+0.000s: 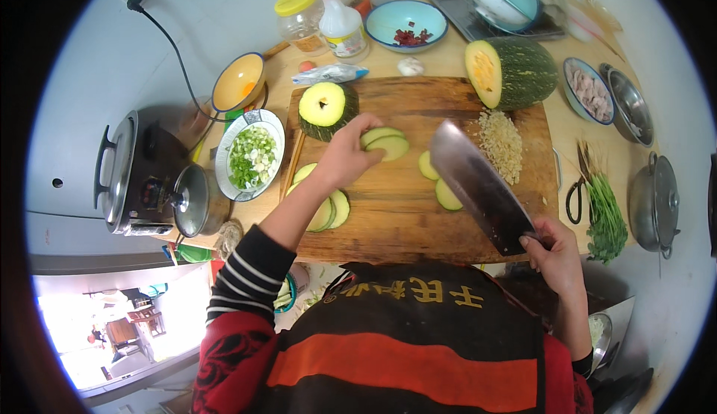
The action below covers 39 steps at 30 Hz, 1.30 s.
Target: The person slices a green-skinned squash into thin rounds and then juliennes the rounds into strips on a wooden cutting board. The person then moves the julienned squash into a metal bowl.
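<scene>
My left hand (355,153) grips a few pale green squash slices (391,147) above the middle of the wooden cutting board (386,212). In my right hand (552,254) is the handle of a broad cleaver (476,184), its blade slanting up and left over the board. Two more squash slices (448,194) lie by the blade, partly covered by it. Under my left forearm sits a pile of slices (330,212). A cut squash end (325,108) with a small hole stands at the board's upper left; the larger squash piece (518,72) rests at the upper right.
Chopped pale bits (500,146) are heaped on the board's right. Leftward stand a bowl of chopped scallions (252,156), a yellow bowl (240,80) and a lidded pot (196,201). Scissors (576,198), green herbs (606,215) and a meat bowl (588,90) are at right.
</scene>
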Tool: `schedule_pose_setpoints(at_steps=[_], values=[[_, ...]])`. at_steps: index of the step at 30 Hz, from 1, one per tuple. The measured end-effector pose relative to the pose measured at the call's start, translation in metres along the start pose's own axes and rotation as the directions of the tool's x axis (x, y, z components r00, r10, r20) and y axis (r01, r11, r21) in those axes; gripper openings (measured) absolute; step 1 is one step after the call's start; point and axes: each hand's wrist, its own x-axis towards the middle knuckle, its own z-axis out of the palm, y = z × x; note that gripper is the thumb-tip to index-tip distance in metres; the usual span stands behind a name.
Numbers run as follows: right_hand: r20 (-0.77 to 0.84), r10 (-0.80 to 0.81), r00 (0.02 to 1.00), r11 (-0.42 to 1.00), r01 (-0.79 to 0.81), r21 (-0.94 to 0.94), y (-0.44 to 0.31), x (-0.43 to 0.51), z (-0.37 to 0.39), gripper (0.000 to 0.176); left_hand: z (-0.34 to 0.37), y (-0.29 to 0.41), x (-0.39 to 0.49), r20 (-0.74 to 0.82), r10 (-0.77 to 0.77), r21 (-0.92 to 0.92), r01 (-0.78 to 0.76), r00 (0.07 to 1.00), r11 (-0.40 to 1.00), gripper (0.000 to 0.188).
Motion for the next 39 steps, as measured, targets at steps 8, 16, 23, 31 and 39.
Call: schedule_pose_setpoints(at_steps=[8, 16, 23, 31, 39], values=[[0.089, -0.235, 0.968, 0.902, 0.251, -0.351, -0.008, 0.001, 0.003, 0.019, 0.022, -0.006, -0.053, -0.154, 0.587, 0.372, -0.504, 0.795, 0.78, 0.044], [0.002, -0.454, 0.891, 0.8, 0.408, -0.441, -0.011, 0.024, 0.027, 0.017, 0.071, -0.023, -0.071, 0.056, 0.42, 0.461, -0.396, 0.906, 0.794, 0.056], [0.058, -0.498, 0.865, 0.745, 0.461, -0.482, -0.022, 0.033, 0.047, 0.016, 0.086, -0.013, -0.098, -0.192, 0.195, 0.377, -0.111, 0.962, 0.92, 0.08], [0.193, -0.462, 0.865, 0.745, 0.497, -0.444, -0.038, 0.03, 0.04, 0.016, 0.088, -0.032, -0.097, -0.193, 0.264, 0.275, -0.206, 0.945, 0.939, 0.07], [0.151, -0.537, 0.83, 0.695, 0.537, -0.478, -0.036, 0.036, 0.049, 0.013, 0.087, -0.031, -0.093, -0.207, 0.339, 0.358, -0.251, 0.918, 0.899, 0.039]])
